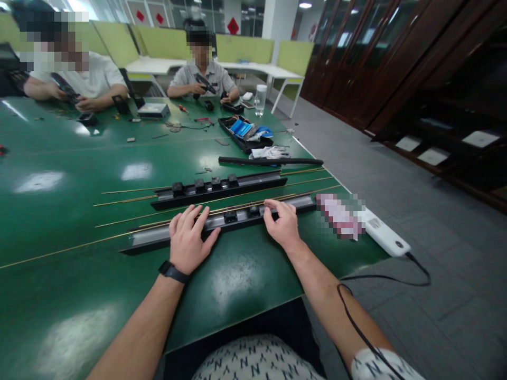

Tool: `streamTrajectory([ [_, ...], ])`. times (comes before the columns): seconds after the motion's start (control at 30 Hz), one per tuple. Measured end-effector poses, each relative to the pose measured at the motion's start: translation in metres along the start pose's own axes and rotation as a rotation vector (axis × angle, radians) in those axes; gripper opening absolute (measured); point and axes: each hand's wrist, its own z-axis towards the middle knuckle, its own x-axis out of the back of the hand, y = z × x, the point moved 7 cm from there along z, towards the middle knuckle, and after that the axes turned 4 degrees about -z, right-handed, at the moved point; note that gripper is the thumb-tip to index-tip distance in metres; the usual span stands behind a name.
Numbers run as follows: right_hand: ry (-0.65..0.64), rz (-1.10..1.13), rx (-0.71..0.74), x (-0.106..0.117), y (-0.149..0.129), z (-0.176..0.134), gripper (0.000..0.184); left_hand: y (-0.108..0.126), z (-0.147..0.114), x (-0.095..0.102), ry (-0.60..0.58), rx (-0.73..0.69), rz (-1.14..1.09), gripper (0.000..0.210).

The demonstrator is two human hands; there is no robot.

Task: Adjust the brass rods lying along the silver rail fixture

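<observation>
A long black channel rail with a pale inner face lies across the table in front of me. Thin brass-coloured rods run along its top, and small black blocks sit inside it. My left hand rests over the left half of the rail, fingers spread and thumb along the near edge. My right hand is at the right half, thumb and index finger curled together by a black block and the rods; what they pinch is too small to make out.
A second black rail with several blocks lies behind, with loose brass rods around it. Farther back are a black foam strip, white gloves and a black tray. A white power strip lies at right. Two people sit opposite, handling black parts.
</observation>
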Motion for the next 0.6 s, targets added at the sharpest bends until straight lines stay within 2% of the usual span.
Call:
streamTrajectory([
  [0.3, 0.076, -0.005, 0.027, 0.0043, 0.0007, 0.0005, 0.016, -0.0006, 0.0000, -0.0005, -0.011, 0.011, -0.019, 0.060],
  [0.6, 0.034, 0.004, 0.055, 0.0012, -0.0024, 0.0000, 0.019, 0.0006, 0.0008, -0.0007, -0.020, 0.014, -0.003, 0.058],
])
